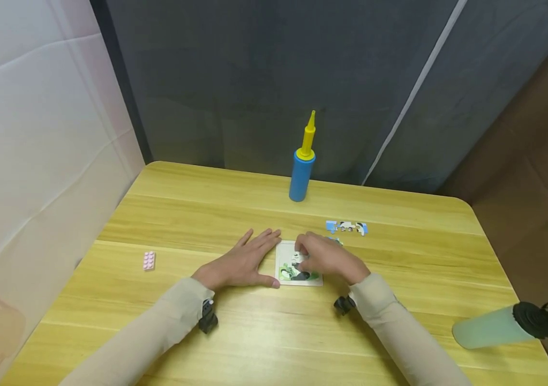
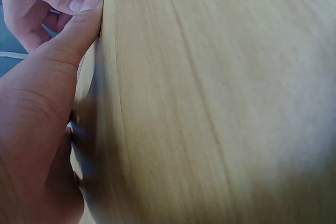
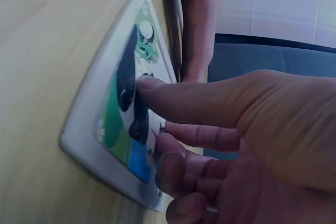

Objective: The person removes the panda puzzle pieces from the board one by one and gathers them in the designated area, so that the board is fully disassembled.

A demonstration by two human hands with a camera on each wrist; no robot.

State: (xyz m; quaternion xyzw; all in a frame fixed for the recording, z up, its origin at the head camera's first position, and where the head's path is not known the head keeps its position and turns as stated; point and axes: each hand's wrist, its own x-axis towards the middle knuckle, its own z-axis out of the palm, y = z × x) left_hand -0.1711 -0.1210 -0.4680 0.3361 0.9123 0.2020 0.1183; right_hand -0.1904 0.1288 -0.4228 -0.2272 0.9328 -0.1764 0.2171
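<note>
A small jigsaw puzzle [image 1: 287, 274] with a black-and-white panda on green sits in a white tray [image 3: 84, 153] on the table. My left hand [image 1: 247, 261] lies with fingers spread at the tray's left side, thumb tip and fingertips right at its edge. In the left wrist view the left thumb [image 2: 84, 22] reaches along that edge. Over the upper right of the puzzle, my right hand [image 1: 327, 255] has its fingers bent and pinches a puzzle piece [image 3: 152, 135] against the picture. The right thumb [image 3: 178, 95] rests on the panda; the fingers partly hide the piece.
Several loose puzzle pieces [image 1: 347, 227] lie behind the right hand, with another [image 1: 336, 240] close to its knuckles. A blue-and-yellow hand pump [image 1: 301, 177] stands at the back. A pink toy brick [image 1: 149, 260] is on the left, a pale green bottle [image 1: 490, 327] at the right edge.
</note>
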